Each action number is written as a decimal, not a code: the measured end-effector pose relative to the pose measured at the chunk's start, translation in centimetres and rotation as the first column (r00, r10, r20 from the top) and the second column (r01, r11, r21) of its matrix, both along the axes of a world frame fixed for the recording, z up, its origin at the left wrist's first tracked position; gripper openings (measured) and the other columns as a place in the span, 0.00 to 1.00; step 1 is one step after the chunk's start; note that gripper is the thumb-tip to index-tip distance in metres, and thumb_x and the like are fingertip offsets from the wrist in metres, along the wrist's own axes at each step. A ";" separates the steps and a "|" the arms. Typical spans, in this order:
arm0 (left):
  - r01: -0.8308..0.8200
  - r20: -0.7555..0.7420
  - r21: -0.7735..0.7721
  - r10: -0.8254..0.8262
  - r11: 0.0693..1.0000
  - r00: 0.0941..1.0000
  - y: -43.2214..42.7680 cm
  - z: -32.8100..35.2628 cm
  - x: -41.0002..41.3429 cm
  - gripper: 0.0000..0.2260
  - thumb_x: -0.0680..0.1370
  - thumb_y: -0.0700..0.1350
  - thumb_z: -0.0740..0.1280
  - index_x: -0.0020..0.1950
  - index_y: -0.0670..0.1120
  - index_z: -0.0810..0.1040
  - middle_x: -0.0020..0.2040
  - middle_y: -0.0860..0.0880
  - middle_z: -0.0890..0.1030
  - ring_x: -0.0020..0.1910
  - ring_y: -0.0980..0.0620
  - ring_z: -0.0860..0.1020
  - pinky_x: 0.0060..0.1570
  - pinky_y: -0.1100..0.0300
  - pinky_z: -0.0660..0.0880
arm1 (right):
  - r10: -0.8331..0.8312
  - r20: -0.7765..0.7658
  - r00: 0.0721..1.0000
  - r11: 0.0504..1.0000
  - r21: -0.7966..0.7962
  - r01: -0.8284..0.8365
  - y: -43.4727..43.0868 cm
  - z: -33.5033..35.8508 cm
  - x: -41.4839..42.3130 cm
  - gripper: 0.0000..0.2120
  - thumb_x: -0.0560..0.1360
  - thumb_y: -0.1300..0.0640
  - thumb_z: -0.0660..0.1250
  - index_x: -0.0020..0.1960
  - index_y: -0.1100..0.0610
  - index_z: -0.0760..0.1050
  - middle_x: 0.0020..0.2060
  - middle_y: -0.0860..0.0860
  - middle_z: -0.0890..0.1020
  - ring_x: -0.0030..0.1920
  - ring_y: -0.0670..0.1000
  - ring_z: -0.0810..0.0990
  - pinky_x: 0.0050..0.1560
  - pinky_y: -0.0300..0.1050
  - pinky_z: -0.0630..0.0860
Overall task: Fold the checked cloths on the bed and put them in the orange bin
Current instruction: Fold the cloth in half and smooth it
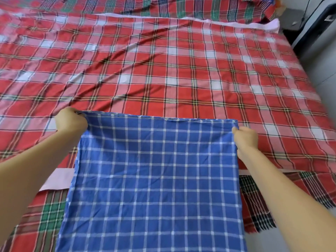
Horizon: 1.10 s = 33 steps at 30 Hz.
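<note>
A blue cloth with white checks (154,179) hangs doubled in front of me over the near edge of the bed. My left hand (71,122) grips its upper left corner. My right hand (245,138) pinches its upper right corner. The top edge stretches straight between both hands. Under it a large red checked cloth (172,70) lies spread flat across the bed, with a long diagonal crease. The orange bin is not in view.
More red and green checked cloth (163,6) lies bunched along the far side of the bed. A fringed red and green checked cloth (258,206) hangs over the near edge. A dark piece of furniture (312,28) stands at the far right beside grey floor.
</note>
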<state>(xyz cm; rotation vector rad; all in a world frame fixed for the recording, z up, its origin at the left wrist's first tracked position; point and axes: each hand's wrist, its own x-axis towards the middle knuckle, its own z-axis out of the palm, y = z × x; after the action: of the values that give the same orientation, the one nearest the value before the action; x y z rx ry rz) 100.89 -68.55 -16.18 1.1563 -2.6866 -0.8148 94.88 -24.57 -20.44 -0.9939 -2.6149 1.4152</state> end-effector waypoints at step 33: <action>-0.561 0.530 0.606 0.240 0.563 0.813 5.4 -0.4 35.2 0.06 0.75 0.36 0.68 0.51 0.37 0.76 0.44 0.43 0.79 0.39 0.47 0.77 0.40 0.57 0.73 | 0.060 0.517 0.854 0.978 -0.203 0.054 5.3 1.4 37.0 0.09 0.71 0.65 0.71 0.34 0.63 0.75 0.17 0.46 0.73 0.18 0.40 0.69 0.19 0.32 0.65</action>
<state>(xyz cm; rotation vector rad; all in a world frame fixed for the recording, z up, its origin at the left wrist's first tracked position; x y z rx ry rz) 136.08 -63.10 -16.62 2.2361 -2.1150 -1.8450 131.91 -19.28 -19.03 -1.6072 -2.8481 1.6449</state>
